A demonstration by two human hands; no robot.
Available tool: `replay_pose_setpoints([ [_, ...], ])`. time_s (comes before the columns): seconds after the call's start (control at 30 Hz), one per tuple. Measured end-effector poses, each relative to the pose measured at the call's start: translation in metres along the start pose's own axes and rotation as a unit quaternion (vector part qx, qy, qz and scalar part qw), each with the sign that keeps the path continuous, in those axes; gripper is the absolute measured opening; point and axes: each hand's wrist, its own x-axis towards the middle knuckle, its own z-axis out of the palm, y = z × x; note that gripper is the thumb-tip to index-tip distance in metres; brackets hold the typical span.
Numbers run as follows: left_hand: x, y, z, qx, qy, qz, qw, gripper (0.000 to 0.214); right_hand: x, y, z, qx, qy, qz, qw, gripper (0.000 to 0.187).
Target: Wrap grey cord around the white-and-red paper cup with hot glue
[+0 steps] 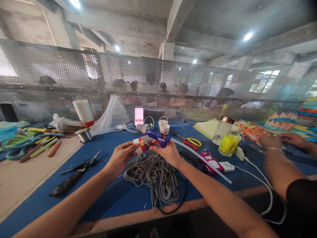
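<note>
My left hand (123,154) is closed around a paper cup (140,145) with a red band, tipped on its side. Grey cord is wound around the end of the cup nearer my right hand. In my right hand (169,152) is a blue hot glue gun (160,138), its nozzle pointing left above the cup. A clear glue stick (203,160) sticks out of the gun's back and slants down to the right. Below both hands a loose heap of grey cord (153,178) lies on the blue table top.
Black scissors (79,168) lie at left, near a wire spool (85,135) and stacked paper cups (83,112). Yellow-and-red-handled scissors (192,142), a bottle of yellow liquid (229,143) and a power strip (213,163) are at right. A co-worker's hands (271,141) work there. A perforated screen (153,76) stands behind.
</note>
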Motion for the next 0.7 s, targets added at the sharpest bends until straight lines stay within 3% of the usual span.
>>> replay_pose_setpoints([
  [0.3,0.004,-0.004,-0.003,-0.045,-0.024,-0.047,0.998,0.017,-0.003,0.008,-0.002,-0.105,0.006,-0.025,0.994,0.026],
  [0.53,0.005,-0.007,-0.005,-0.059,-0.011,-0.037,0.997,0.02,-0.003,0.0,-0.002,-0.057,-0.02,-0.012,0.998,0.032],
  [0.7,0.007,-0.01,-0.006,-0.081,-0.025,-0.049,0.995,0.018,-0.006,-0.001,-0.001,-0.13,0.01,-0.08,0.988,0.033],
])
